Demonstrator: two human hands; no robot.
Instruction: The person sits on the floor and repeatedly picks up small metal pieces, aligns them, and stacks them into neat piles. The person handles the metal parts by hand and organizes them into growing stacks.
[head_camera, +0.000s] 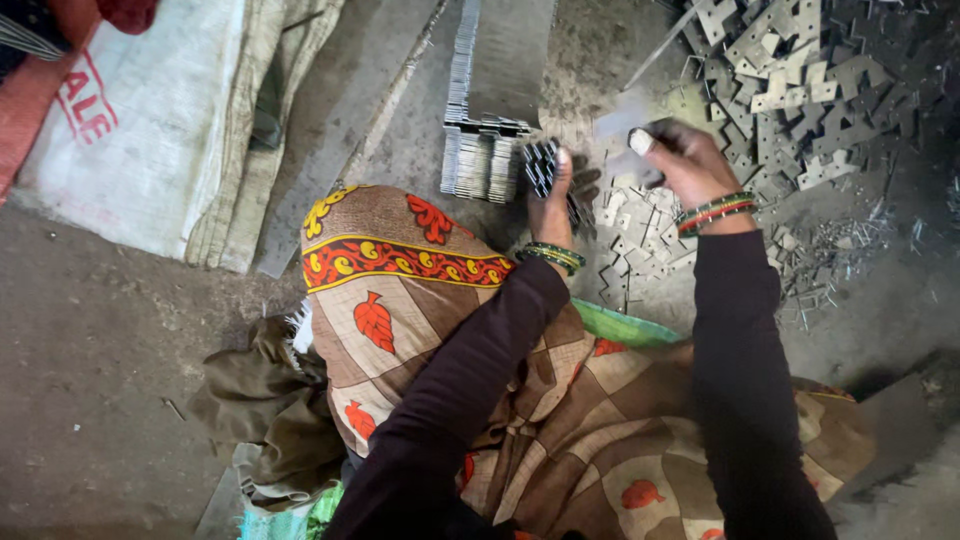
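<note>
Gathering stamped metal plates into a hand-held stack on a workshop floor.

The left hand (552, 205) is gripping a small stack of dark plates (541, 165) edge-on, fingers pressed together around it, just beside the standing rows of stacked plates (482, 160) on the floor (100, 350). The right hand (690, 165) is pinching 1 single plate (622, 122), blurred by motion, and holding it near the stack, slightly apart and to the right. By my judgement, the step in hand is adding a piece to the bundle; the next move is calling for aligning the plate's notches with the stack before sliding it on. Loose plates (640, 240) are lying under both hands, a bigger heap of plates (800, 70) is spreading at upper right, and a patterned cloth (400, 290) is covering the person's knees.
</note>
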